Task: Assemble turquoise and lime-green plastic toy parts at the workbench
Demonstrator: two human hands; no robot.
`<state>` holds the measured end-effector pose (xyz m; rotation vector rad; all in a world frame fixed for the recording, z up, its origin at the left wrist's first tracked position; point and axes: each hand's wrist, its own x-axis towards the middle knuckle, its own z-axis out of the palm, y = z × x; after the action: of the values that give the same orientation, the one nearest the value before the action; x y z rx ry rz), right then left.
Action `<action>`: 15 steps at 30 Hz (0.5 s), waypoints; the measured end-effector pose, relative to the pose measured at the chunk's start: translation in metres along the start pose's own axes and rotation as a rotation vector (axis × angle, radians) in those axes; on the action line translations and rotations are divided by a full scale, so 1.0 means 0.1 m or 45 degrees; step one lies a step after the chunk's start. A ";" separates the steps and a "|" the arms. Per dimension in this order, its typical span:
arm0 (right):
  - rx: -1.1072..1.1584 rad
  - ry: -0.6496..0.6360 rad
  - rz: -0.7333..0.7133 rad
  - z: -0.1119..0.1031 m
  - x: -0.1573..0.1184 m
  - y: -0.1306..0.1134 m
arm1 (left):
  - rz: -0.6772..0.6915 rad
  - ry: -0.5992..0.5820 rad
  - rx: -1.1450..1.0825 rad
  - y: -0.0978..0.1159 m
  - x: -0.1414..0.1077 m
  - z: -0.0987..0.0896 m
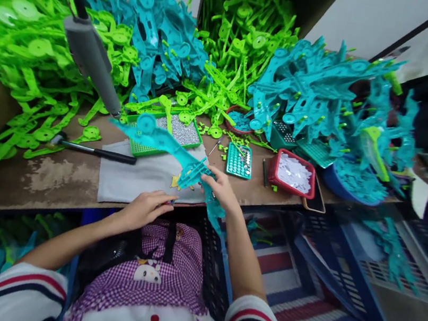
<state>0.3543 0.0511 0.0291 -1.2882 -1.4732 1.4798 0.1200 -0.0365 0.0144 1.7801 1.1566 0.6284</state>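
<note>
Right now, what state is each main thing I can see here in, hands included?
Right hand: closed on the teal part
Teal part: held, slanting
Left hand: fingers together, grip unclear
Hammer: lying on the bench
Gray cloth: spread on the bench
Red tray: filled with white pieces
Green basket: holding silvery bits
Blue bowl: filled with teal pieces
Phone: lying flat, screen dark
Gray tool: tip pointing down
</note>
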 end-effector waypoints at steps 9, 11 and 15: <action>-0.757 -0.517 -0.394 0.17 0.41 -0.04 | -0.148 -0.175 -0.447 0.09 0.20 0.25; -0.827 -0.307 -0.546 0.25 0.45 -0.13 | -0.258 -0.085 -0.593 0.05 0.28 0.24; -0.636 0.028 -0.701 0.30 0.15 -0.13 | -0.324 0.067 -0.708 -0.02 0.34 0.19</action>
<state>0.3198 0.0576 0.0354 -1.0268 -2.0552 0.7632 0.1488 -0.0134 0.0017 1.1345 1.0880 0.7571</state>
